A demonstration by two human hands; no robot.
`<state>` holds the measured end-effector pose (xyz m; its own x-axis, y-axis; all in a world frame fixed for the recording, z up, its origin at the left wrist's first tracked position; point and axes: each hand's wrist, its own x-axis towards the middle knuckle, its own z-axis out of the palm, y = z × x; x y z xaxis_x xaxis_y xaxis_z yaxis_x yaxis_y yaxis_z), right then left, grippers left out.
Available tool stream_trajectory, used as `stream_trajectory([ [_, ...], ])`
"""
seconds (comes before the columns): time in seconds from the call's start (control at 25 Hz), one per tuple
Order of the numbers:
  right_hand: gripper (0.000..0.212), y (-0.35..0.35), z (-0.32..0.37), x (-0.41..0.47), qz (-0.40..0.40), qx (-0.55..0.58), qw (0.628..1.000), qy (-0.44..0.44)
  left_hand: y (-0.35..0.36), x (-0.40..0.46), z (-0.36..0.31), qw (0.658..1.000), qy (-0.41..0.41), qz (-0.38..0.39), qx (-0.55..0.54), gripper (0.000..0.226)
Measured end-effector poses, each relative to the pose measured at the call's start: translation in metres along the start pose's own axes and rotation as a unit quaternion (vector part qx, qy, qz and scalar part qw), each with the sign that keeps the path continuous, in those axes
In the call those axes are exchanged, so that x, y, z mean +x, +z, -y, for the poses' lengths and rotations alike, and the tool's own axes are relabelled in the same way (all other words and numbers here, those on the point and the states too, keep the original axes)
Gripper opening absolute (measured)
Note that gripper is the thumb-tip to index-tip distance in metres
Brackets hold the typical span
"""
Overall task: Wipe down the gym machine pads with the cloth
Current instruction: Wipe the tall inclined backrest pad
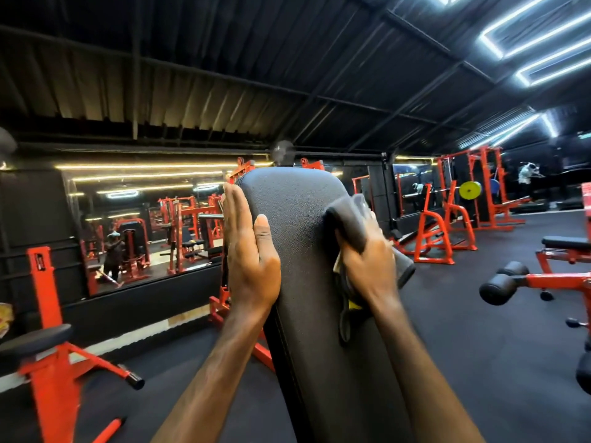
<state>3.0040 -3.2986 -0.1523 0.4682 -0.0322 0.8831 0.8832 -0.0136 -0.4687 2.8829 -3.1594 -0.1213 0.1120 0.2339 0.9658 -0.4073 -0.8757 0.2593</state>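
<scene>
A tall black back pad (294,219) of a gym machine rises straight in front of me. My left hand (251,251) lies flat with straight fingers against the pad's left edge, thumb on its front face. My right hand (367,260) holds a dark grey cloth (350,219) against the pad's right edge, near the top. Part of the cloth hangs down below my right wrist, with a small yellow tag showing.
Red-framed machines stand all around: a seat (35,340) at lower left, a bench with roller pads (508,282) at right, racks (479,187) at the back right. A wall mirror (144,225) runs along the left. The floor is black rubber.
</scene>
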Motion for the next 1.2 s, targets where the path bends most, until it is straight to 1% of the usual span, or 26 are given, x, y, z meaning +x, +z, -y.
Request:
stream_trajectory([
  [0.08,0.066,-0.002,0.004,-0.012,0.049,0.005,0.991,-0.122,0.000,-0.002,0.003,1.000,-0.001,-0.006,0.005,0.061],
  [0.12,0.065,-0.002,0.008,-0.001,0.073,0.013,0.985,-0.156,0.000,-0.002,0.003,1.000,0.000,-0.005,0.001,0.061],
  [0.16,0.065,0.001,0.009,0.016,0.085,0.015,0.983,-0.164,-0.001,-0.002,0.003,1.000,0.003,0.001,-0.006,0.061],
  [0.2,0.065,0.005,0.008,0.033,0.083,0.015,0.986,-0.144,-0.002,-0.003,0.003,1.000,0.004,0.007,-0.018,0.060],
  [0.24,0.067,0.007,0.004,0.045,0.063,0.008,0.993,-0.098,-0.003,-0.005,0.004,0.999,0.004,0.009,-0.032,0.059],
  [0.28,0.067,0.007,0.002,0.047,0.033,-0.004,0.999,-0.035,-0.004,-0.009,0.004,0.999,0.000,0.009,-0.049,0.059],
  [0.32,0.069,0.008,0.003,0.037,0.003,-0.026,0.999,0.028,-0.004,-0.013,0.004,0.998,-0.006,0.007,-0.064,0.058],
  [0.36,0.072,0.008,0.009,0.018,-0.013,-0.040,0.997,0.059,-0.004,-0.017,0.005,0.997,-0.010,0.004,-0.076,0.058],
  [0.4,0.075,0.009,0.017,-0.007,-0.012,-0.044,0.998,0.047,-0.004,-0.020,0.006,0.996,-0.012,0.001,-0.088,0.057],
  [0.48,0.076,0.012,0.028,-0.040,0.028,-0.028,0.997,-0.062,-0.004,-0.021,0.008,0.995,-0.012,-0.004,-0.103,0.057],
  [0.52,0.073,0.011,0.031,-0.035,0.050,-0.013,0.992,-0.118,-0.003,-0.020,0.009,0.995,-0.011,-0.004,-0.104,0.057],
  [0.56,0.069,0.010,0.032,-0.020,0.066,-0.007,0.987,-0.146,-0.002,-0.019,0.009,0.995,-0.009,-0.003,-0.102,0.057],
  [0.6,0.066,0.011,0.033,-0.002,0.073,-0.008,0.987,-0.146,-0.002,-0.019,0.008,0.995,-0.006,-0.003,-0.099,0.056],
  [0.68,0.059,0.014,0.029,0.018,0.043,-0.017,0.995,-0.089,-0.002,-0.020,0.010,0.996,-0.002,-0.007,-0.094,0.057],
  [0.76,0.062,0.014,0.033,-0.001,0.003,-0.024,0.999,-0.022,-0.001,-0.020,0.012,0.996,0.006,-0.016,-0.089,0.057],
  [0.8,0.065,0.012,0.039,-0.022,0.002,-0.023,1.000,-0.018,-0.001,-0.019,0.013,0.996,0.007,-0.022,-0.090,0.056],
  [0.88,0.065,0.010,0.052,-0.071,0.050,-0.014,0.996,-0.078,-0.002,-0.020,0.013,0.994,0.001,-0.027,-0.102,0.056],
  [0.92,0.063,0.008,0.057,-0.080,0.075,-0.009,0.990,-0.116,-0.002,-0.021,0.012,0.994,-0.001,-0.027,-0.110,0.057],
  [0.96,0.062,0.007,0.060,-0.076,0.085,-0.004,0.987,-0.139,-0.002,-0.021,0.011,0.993,-0.003,-0.025,-0.118,0.057],
  [1.0,0.062,0.008,0.062,-0.061,0.081,-0.003,0.987,-0.140,-0.002,-0.021,0.011,0.992,-0.002,-0.022,-0.123,0.057],
  [1.12,0.058,0.019,0.060,-0.025,0.035,-0.023,0.998,-0.053,-0.001,-0.020,0.013,0.993,0.001,-0.021,-0.119,0.058],
  [1.2,0.055,0.020,0.066,-0.044,-0.001,-0.035,0.999,-0.009,-0.002,-0.020,0.014,0.992,0.006,-0.012,-0.122,0.058],
])
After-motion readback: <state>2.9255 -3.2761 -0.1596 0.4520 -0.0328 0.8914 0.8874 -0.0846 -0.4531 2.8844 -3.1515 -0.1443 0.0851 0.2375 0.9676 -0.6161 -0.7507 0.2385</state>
